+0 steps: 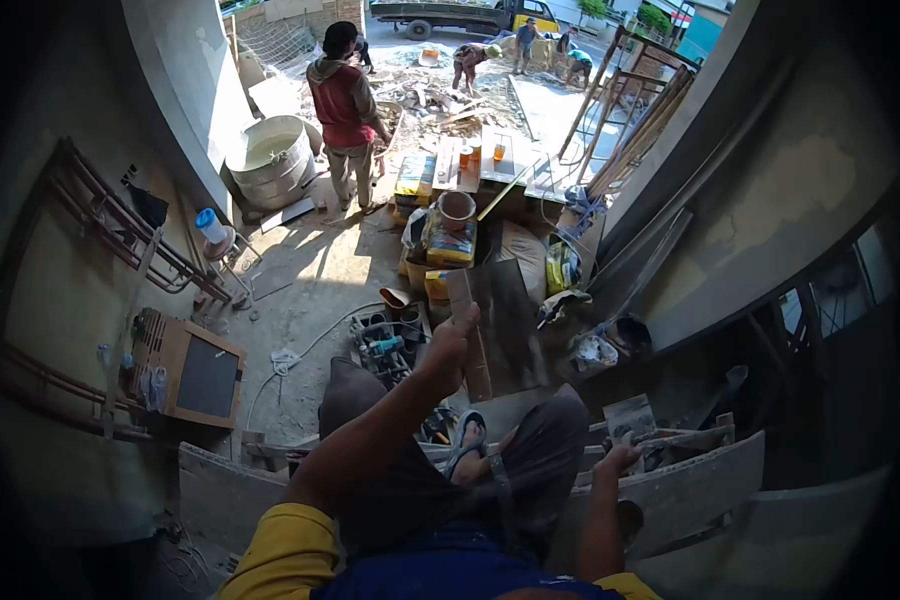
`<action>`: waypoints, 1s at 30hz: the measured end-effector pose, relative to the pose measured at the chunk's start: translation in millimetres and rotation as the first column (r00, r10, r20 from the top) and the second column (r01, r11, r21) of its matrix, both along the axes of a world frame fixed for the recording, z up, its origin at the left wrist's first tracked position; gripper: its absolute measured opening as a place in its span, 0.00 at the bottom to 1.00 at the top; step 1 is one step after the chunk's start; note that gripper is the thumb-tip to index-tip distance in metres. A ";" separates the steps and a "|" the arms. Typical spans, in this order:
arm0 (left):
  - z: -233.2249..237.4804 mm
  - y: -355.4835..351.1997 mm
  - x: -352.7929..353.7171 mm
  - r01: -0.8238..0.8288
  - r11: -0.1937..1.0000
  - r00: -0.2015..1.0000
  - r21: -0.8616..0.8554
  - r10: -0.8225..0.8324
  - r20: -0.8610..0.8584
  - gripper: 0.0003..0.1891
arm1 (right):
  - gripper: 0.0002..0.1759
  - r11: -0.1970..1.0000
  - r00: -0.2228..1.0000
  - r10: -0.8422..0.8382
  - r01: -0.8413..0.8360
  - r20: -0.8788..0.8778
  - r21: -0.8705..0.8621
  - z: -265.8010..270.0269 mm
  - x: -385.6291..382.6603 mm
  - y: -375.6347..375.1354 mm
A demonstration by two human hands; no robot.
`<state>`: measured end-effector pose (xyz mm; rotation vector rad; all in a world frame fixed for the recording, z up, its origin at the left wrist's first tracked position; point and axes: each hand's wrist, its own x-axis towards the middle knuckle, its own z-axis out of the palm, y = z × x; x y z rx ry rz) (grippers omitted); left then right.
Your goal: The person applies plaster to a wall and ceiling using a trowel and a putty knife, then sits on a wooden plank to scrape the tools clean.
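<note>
My left hand (452, 345) is raised in front of my knees, fingers wrapped round the edge of a flat grey board (510, 325). A pale wooden strip (480, 372) runs along that edge. Low on the right, my right hand (622, 456) is closed on what looks like a trowel (629, 416), its flat grey plate tilted up just beyond the fingers. Beneath this hand lies a rough wooden plank (695, 490). My sandalled foot (467, 435) shows between my bent knees.
Below are power tools (378, 345), a trailing cable (315, 338) and stacked bags with a bucket (456, 208) on top. A speaker-like wooden cabinet (205, 375) and a water drum (270, 160) stand left. A person in red (345, 110) stands ahead; others work outside. Poles (640, 130) lean right.
</note>
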<state>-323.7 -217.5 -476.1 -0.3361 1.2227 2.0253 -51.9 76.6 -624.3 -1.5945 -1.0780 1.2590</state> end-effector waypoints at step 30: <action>-16.7 -37.2 6.6 -0.042 0.998 0.999 -0.043 0.040 -0.033 0.23 | 0.20 0.482 0.667 0.710 -0.694 0.226 0.536 135.3 -133.3 -158.3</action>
